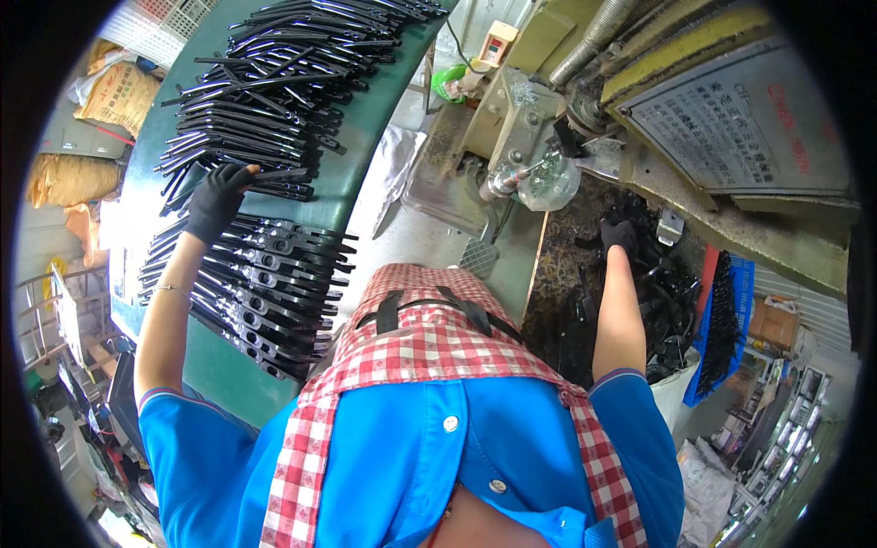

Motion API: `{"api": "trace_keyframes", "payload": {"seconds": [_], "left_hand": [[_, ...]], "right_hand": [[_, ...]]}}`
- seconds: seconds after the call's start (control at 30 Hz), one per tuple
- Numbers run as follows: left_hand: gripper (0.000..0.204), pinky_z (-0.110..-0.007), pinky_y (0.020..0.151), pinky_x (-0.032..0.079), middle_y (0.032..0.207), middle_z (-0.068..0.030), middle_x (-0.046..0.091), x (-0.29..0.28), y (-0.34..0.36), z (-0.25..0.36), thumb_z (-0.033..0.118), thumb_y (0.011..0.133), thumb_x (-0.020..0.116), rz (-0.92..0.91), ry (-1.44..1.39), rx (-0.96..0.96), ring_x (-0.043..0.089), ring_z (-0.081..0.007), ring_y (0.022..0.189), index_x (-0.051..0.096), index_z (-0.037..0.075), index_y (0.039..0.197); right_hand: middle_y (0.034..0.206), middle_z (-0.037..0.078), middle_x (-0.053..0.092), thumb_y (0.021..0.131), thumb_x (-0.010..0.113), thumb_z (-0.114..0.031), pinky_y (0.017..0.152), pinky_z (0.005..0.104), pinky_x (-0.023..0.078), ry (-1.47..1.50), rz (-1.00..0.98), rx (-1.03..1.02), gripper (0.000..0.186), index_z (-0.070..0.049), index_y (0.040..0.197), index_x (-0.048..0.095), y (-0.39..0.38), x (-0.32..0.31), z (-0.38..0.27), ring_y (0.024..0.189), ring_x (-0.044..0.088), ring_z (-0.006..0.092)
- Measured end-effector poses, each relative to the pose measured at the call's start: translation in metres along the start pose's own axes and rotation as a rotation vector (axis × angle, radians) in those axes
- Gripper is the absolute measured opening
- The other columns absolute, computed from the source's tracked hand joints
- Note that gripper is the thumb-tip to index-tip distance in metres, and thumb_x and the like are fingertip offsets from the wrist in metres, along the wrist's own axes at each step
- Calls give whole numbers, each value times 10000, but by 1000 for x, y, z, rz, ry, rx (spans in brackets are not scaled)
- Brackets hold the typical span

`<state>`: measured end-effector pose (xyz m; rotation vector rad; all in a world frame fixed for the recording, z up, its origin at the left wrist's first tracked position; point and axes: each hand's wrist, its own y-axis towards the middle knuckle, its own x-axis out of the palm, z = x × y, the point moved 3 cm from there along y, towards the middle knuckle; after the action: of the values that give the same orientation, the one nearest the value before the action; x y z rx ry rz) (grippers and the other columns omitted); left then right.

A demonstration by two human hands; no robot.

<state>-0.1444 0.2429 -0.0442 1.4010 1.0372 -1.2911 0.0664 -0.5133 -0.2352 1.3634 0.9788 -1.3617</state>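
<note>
My left hand [216, 203], in a black glove with bare fingertips, is closed at the near edge of a heap of slim black bars [247, 119] on a green table. Its fingers are curled round the end of one black bar [285, 175]. Just nearer lies a neat row of black bars with holed flat ends [265, 279]. My right hand [619, 236], also black-gloved, reaches into a pile of loose black parts [653, 301] on a worn bench at the right. Its fingers blend into the dark parts, so their grip is hidden.
A large greenish machine [731, 137] with a metal plate stands at the far right. Its tooling [502, 183] and a clear round guard [550, 183] jut out between table and bench. A blue crate [722, 329] of black parts sits beyond the bench. Sacks [119, 96] lie far left.
</note>
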Motion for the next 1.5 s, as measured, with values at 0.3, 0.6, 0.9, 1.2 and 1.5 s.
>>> {"api": "trace_keyframes", "payload": {"seconds": [0.3, 0.6, 0.9, 1.2, 1.5], "left_hand": [[276, -410, 564, 484, 789, -92, 621, -48, 76, 117, 308, 858, 616, -33, -226, 84, 620, -316, 649, 592, 150, 1084], [458, -462, 567, 443, 649, -133, 598, -67, 134, 212, 548, 907, 474, -84, -443, 369, 605, -359, 627, 603, 109, 876], [377, -397, 487, 475, 533, -102, 538, -78, 145, 224, 478, 901, 534, -70, -214, 473, 606, -301, 512, 594, 114, 822], [398, -464, 598, 483, 640, -153, 622, -84, 164, 229, 494, 911, 514, -246, -271, 395, 630, -370, 633, 625, 112, 919], [425, -478, 595, 454, 664, -180, 613, -61, 174, 231, 483, 924, 497, -213, -438, 381, 605, -394, 641, 623, 78, 915]], "right_hand": [[791, 43, 543, 751, 709, -27, 801, 313, 474, 1168, -75, -87, 356, -58, 1017, 476, -100, -125, -41, 831, 571, 182], [930, 139, 645, 787, 716, -119, 725, 332, 495, 805, -401, -647, 300, -53, 1060, 611, -165, -289, -151, 824, 641, 270], [746, 129, 646, 752, 760, -350, 602, 362, 481, 365, -296, -667, 379, -88, 1001, 649, -163, -318, -171, 677, 641, 285], [721, 145, 629, 770, 736, -381, 597, 411, 470, 291, -11, -838, 398, -96, 1028, 635, -144, -325, -177, 671, 630, 321], [958, 150, 647, 820, 698, -369, 823, 437, 461, 388, -104, -866, 423, -101, 1137, 616, -111, -306, -175, 922, 609, 351]]}}
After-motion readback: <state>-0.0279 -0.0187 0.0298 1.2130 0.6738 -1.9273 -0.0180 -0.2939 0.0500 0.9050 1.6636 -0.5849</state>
